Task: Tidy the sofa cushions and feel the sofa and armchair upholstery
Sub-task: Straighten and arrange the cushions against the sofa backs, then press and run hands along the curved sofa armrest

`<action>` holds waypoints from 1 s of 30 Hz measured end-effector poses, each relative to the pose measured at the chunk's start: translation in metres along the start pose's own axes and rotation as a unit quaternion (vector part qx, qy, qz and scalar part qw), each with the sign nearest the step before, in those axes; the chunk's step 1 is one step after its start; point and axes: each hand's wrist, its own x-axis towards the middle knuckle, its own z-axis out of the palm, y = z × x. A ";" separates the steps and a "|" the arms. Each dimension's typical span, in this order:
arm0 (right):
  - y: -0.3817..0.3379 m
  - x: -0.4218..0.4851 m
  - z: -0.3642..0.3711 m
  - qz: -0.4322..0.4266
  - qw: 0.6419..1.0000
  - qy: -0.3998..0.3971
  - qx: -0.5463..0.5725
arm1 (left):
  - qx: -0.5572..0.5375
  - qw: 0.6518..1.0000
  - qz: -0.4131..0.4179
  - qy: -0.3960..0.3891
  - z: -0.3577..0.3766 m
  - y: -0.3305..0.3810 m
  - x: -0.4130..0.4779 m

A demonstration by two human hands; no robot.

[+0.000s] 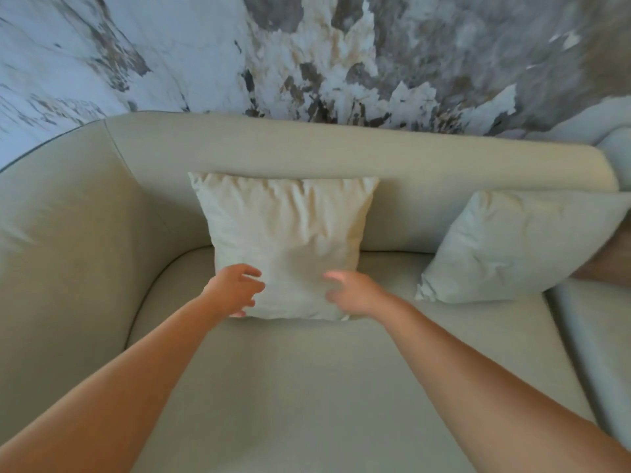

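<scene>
A cream square cushion (pixel 286 240) stands upright against the backrest of a beige sofa (pixel 307 387), near its left end. My left hand (pixel 235 288) hovers at the cushion's lower left corner with fingers spread and curled. At the lower right part of the cushion is my right hand (pixel 351 291), fingers also apart. Neither hand visibly grips the fabric. A second, paler cushion (pixel 512 247) leans tilted against the backrest to the right.
The sofa's curved left armrest (pixel 75 250) rises on the left. A marble-patterned wall (pixel 307 52) stands behind the backrest. A seam divides the seat from another seat section (pixel 601 336) at the right edge.
</scene>
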 end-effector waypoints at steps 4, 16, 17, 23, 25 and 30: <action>-0.023 -0.073 0.014 -0.008 0.987 -0.069 -0.147 | 0.325 0.933 0.134 0.071 -0.001 -0.019 -0.084; -0.134 -0.300 0.063 -0.209 0.923 -0.062 -0.317 | 0.449 0.873 0.028 0.186 -0.049 -0.130 -0.384; -0.145 -0.309 0.076 -0.216 0.916 -0.074 -0.330 | 0.443 0.876 0.016 0.189 -0.058 -0.140 -0.401; -0.230 -0.333 0.161 -0.247 0.889 -0.108 -0.371 | 0.436 0.874 -0.031 0.212 -0.139 -0.197 -0.437; -0.258 -0.329 0.188 -0.249 0.885 -0.110 -0.378 | 0.448 0.868 -0.048 0.207 -0.173 -0.217 -0.428; -0.329 -0.309 0.246 -0.209 0.890 -0.110 -0.390 | 0.447 0.874 -0.049 0.187 -0.261 -0.261 -0.402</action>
